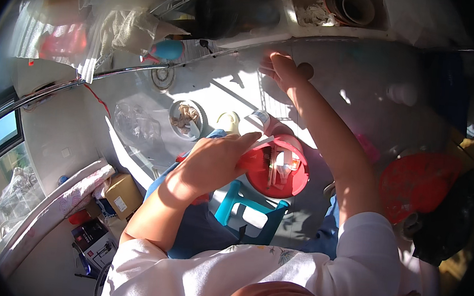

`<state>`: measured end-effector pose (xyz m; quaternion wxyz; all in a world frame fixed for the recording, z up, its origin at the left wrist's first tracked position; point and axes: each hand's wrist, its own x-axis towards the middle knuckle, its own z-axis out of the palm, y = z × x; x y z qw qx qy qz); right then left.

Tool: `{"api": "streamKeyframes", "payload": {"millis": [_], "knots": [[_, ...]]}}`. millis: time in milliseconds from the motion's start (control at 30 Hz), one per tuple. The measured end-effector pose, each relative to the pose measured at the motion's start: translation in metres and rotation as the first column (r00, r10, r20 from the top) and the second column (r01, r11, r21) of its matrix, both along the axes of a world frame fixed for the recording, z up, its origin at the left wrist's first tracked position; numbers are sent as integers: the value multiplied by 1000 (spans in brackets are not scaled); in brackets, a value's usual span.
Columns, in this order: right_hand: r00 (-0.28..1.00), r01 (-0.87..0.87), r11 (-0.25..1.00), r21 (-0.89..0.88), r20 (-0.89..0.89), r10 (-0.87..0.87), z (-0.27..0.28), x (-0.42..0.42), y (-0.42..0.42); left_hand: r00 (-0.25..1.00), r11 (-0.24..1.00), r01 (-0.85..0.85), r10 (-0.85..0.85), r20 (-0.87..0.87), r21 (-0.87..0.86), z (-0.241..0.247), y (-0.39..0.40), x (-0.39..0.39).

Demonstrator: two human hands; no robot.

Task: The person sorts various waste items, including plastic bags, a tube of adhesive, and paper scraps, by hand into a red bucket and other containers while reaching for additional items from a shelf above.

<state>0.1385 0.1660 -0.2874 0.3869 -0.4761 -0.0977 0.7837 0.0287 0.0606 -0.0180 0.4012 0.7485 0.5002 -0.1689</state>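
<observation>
My left hand grips the near left side of a red plastic bucket, its thumb along the rim beside a white strip. Most of its fingers are hidden underneath. Inside the bucket lie a clear plastic bottle and other small items, hard to make out. Stretched far forward over the floor, my right hand is blurred, with its fingers apart and nothing visible in them. A dark round object shows beside its wrist. Between my knees stands a teal plastic stool, close to the bucket.
Beyond the bucket stand a cream container, a white tub and a round bin with crumpled paper. A metal rail crosses the left. Cardboard boxes sit lower left; a red bag lies right. Plant pots occupy a far shelf.
</observation>
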Motion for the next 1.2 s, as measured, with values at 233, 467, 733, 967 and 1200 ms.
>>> {"api": "streamKeyframes", "payload": {"millis": [233,467,733,967,1200], "knots": [[924,381,881,-281,94,-370,-20,-58,65,994,993,-27,14,-107,-117,14,-10,-34],[835,524,801,-289,357,-418,-50,-77,75,998,992,-47,52,39,-121,25,-18,-54],[876,431,885,-178,316,-364,-41,-70,78,992,996,59,-66,109,63,25,-28,-65],[868,475,864,-166,245,-431,-30,-61,71,994,997,81,-81,73,-5,26,-27,-57],[972,159,987,-25,181,-152,-30,-44,17,982,993,120,-115,148,-24,25,-31,-45]]}}
